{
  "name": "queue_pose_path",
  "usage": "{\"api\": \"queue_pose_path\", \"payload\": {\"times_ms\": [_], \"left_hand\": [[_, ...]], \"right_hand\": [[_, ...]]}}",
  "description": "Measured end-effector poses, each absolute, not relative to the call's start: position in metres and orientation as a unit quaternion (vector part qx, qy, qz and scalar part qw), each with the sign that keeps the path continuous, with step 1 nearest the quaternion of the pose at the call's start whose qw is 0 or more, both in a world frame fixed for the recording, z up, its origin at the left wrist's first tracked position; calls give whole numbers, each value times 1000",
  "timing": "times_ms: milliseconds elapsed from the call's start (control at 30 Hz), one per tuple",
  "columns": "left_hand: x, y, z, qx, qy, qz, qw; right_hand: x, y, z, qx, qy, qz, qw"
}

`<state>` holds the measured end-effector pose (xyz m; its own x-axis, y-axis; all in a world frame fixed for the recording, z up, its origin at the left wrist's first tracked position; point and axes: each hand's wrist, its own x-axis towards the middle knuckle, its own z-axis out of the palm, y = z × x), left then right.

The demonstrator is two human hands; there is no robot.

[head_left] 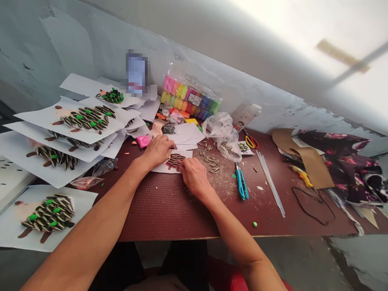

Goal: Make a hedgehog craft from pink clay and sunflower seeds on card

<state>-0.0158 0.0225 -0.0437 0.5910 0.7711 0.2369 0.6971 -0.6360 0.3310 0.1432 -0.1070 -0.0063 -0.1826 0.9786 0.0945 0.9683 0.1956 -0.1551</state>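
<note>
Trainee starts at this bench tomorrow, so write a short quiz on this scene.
1. True or false: the blue utility knife lies to the right of the right hand.
2. Multiple choice: what lies between the left hand and the right hand?
A) the scissors
B) a white paper with striped seeds on it
C) the clay pack
3. Short answer: what colour is the clay block near the left hand?

Key: 1 true; 2 B; 3 pink.
</note>
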Motion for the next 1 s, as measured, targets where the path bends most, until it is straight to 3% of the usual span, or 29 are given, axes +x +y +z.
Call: {"api": "queue_pose_path", "payload": {"times_ms": [367,600,1000], "left_hand": [[-15,16,-37,879,421,203,94],[5,-3,-31,884,386,245,98],[25,-20,-39,893,415,167,55]], "right_hand": [[170,-103,3,-701,-685,57,194],[183,-100,3,-741,-653,41,150],[179,-101,8,-748,-651,69,108]]}}
